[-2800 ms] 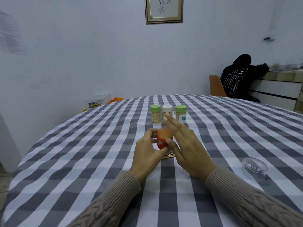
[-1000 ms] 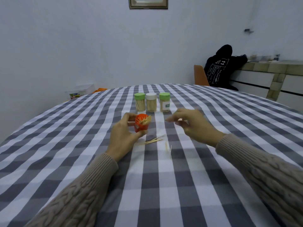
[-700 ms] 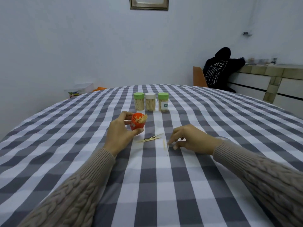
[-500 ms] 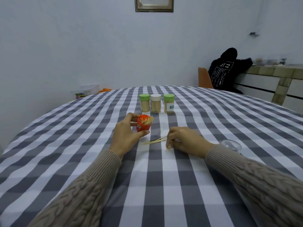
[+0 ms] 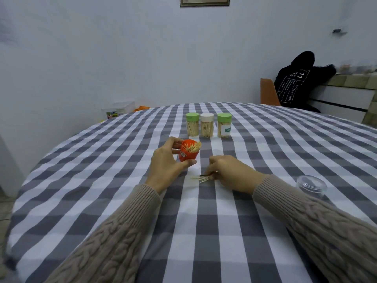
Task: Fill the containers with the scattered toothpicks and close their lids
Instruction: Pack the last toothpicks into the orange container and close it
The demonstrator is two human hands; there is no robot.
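The left hand (image 5: 166, 164) is gripping the open orange toothpick container (image 5: 188, 153), fingers and thumb curled round its sides, tilting its mouth toward the right; a bunch of toothpicks is sticking out of the opening. The right hand (image 5: 230, 172) is resting low on the checked tablecloth (image 5: 122, 180) just beside it, fingertips curled and pinching a few of the scattered toothpicks (image 5: 201, 178) that are lying on the cloth below the container. A clear plastic lid (image 5: 311, 183) is sitting on the cloth near the right sleeve, well apart from the orange container. Farther back, three filled toothpick jars are standing upright in a row with lids on: a green-capped jar (image 5: 192, 126), a white-capped jar (image 5: 207, 127) in the middle, and a labelled green-capped jar (image 5: 224, 128). A black hooded garment (image 5: 293, 82) is draped over a chair beyond the table.
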